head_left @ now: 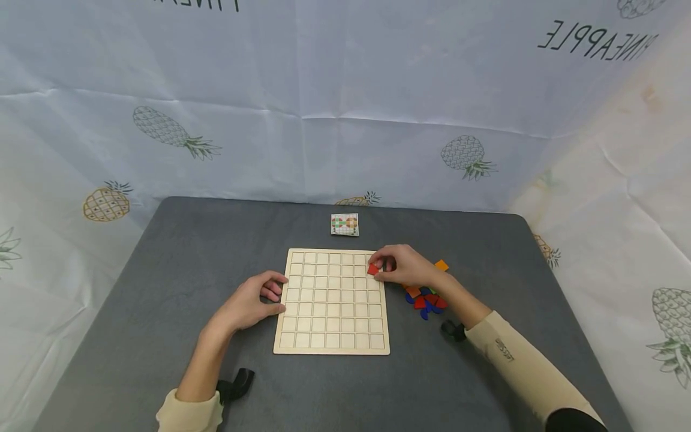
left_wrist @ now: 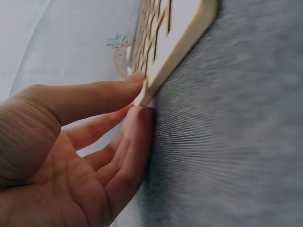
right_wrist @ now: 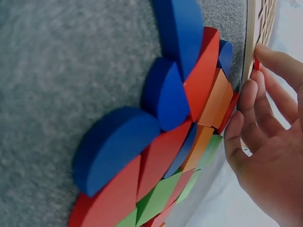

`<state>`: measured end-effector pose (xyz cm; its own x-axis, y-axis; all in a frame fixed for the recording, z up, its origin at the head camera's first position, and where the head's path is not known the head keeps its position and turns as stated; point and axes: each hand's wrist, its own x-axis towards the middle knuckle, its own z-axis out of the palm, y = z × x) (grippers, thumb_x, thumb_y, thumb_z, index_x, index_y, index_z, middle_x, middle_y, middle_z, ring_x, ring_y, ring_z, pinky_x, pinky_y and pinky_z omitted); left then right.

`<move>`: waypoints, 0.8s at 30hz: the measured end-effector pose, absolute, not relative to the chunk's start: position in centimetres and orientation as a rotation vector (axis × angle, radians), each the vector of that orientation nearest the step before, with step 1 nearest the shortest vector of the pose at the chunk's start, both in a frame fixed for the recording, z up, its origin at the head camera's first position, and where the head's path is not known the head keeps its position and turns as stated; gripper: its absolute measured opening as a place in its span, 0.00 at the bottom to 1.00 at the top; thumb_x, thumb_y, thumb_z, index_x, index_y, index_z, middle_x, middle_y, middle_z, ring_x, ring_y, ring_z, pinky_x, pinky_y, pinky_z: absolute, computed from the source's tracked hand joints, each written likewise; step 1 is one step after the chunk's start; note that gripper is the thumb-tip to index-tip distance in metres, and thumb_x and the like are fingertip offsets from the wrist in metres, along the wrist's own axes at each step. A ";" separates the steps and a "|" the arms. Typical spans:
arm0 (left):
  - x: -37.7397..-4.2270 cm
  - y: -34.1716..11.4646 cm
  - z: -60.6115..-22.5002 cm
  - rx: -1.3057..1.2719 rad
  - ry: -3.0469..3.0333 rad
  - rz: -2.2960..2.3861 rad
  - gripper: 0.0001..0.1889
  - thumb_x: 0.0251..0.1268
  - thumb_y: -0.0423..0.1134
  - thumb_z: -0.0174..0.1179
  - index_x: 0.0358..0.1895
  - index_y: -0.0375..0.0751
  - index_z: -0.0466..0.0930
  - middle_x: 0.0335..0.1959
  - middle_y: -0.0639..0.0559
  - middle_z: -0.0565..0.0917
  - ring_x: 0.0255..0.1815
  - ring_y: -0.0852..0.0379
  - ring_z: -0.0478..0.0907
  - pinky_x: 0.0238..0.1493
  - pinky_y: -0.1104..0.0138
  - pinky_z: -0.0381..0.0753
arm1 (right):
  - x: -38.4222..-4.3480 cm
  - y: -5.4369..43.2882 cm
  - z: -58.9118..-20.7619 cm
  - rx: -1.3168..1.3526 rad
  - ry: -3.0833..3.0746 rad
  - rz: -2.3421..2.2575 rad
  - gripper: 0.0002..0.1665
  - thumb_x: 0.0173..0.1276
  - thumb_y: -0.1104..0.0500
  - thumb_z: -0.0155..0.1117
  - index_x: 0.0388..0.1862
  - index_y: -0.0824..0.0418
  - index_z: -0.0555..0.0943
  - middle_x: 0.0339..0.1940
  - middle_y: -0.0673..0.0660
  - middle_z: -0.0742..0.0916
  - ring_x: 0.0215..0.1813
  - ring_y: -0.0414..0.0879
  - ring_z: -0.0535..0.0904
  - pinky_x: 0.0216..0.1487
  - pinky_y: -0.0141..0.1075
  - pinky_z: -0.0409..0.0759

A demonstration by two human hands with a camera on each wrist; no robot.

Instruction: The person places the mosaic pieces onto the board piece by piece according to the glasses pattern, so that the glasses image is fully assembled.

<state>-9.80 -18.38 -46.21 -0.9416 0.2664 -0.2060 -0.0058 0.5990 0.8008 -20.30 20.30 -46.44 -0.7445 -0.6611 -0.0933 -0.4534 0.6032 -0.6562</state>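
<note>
A pale wooden grid board (head_left: pixel 332 344) lies flat on the dark grey table. Its left edge is touched by my left hand (head_left: pixel 247 302), thumb and fingers spaced apart along the side; in the left wrist view the thumb and a fingertip meet the board's edge (left_wrist: pixel 177 52). At the board's upper right, my right hand (head_left: pixel 405 266) pinches a small red piece (head_left: pixel 373 269) between thumb and fingers, over the rightmost column of squares. Only a sliver of that piece (right_wrist: pixel 256 64) shows in the right wrist view.
Right of the board, under my right forearm, lies a pile of coloured pieces: blue half-rounds (right_wrist: pixel 118 146), red (right_wrist: pixel 163 151), orange (right_wrist: pixel 215 99) and green (right_wrist: pixel 158 198) ones. A small printed pattern card (head_left: pixel 344 224) lies behind the board. Pineapple-print cloth (head_left: pixel 324 150) hangs beyond the table (head_left: pixel 227 234).
</note>
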 end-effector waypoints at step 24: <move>-11.0 -18.5 -46.8 0.052 2.351 1.502 0.26 0.67 0.25 0.72 0.67 0.29 0.78 0.50 0.34 0.80 0.37 0.54 0.83 0.36 0.62 0.94 | -20.7 22.6 -45.7 -0.869 2.491 -0.992 0.17 0.72 0.61 0.78 0.58 0.58 0.90 0.50 0.56 0.92 0.43 0.40 0.85 0.43 0.34 0.87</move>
<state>-11.01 -18.47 -46.75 -0.9382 0.2154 -0.2707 -0.1550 0.4377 0.8856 -20.70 22.57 -45.74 -0.7630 -0.6427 -0.0691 -0.4192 0.5733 -0.7040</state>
